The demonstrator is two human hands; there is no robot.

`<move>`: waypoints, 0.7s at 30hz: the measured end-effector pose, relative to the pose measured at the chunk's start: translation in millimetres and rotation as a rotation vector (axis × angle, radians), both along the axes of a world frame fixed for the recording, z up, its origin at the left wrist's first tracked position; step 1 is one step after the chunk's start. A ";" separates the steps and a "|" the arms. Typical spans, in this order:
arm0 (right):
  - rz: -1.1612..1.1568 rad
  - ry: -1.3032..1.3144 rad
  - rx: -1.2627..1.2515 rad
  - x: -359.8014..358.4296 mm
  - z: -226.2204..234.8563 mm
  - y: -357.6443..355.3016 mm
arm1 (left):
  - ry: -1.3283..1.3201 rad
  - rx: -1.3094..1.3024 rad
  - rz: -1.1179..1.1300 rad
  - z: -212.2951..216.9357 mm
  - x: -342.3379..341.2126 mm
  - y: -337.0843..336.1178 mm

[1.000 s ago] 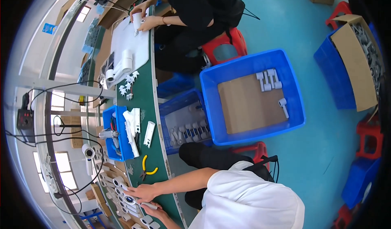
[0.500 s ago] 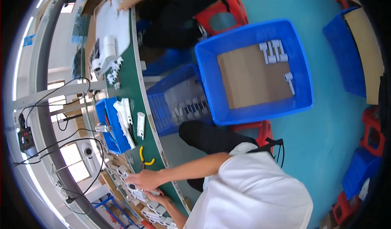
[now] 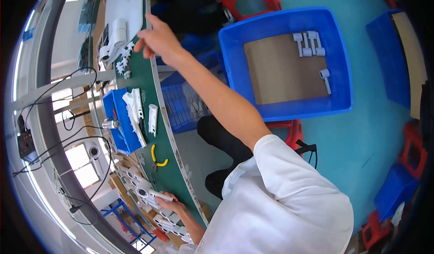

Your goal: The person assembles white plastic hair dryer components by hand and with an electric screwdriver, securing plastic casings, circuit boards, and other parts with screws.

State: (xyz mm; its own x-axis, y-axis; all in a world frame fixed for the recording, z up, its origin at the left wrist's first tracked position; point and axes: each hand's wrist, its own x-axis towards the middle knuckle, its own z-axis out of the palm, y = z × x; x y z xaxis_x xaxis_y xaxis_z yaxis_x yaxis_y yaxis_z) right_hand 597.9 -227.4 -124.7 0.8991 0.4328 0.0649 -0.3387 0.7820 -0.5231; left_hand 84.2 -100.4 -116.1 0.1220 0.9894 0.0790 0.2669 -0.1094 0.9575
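The fingers of the right hand [image 3: 156, 39] are loosely curled and hold nothing; they hover over the green bench top [image 3: 149, 80], near a cluster of small white plastic pieces [image 3: 123, 60]. The left hand [image 3: 168, 204], lower along the bench, closes its fingers around a white moulded part [image 3: 158, 195], beside a row of similar white housings [image 3: 135, 181]. Between the two hands lie yellow-handled pliers [image 3: 158, 157] and a small blue tray [image 3: 122, 118] of white parts. On the floor, well apart, a large blue bin [image 3: 285, 16] holds cardboard.
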 end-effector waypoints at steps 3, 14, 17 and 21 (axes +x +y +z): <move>0.164 -0.026 0.077 -56.8 22.0 18.1 | 0.010 0.044 0.012 3.3 -4.9 3.6; -0.122 -0.953 -0.220 -238.6 -32.0 68.2 | -0.025 0.026 0.053 1.4 -2.0 1.7; -0.132 -0.999 -0.302 -239.2 -35.9 73.5 | -0.039 0.026 0.106 1.3 -0.8 0.9; -0.123 -0.947 -0.367 -243.6 -33.3 74.6 | -0.035 -0.006 0.100 1.5 -2.4 2.8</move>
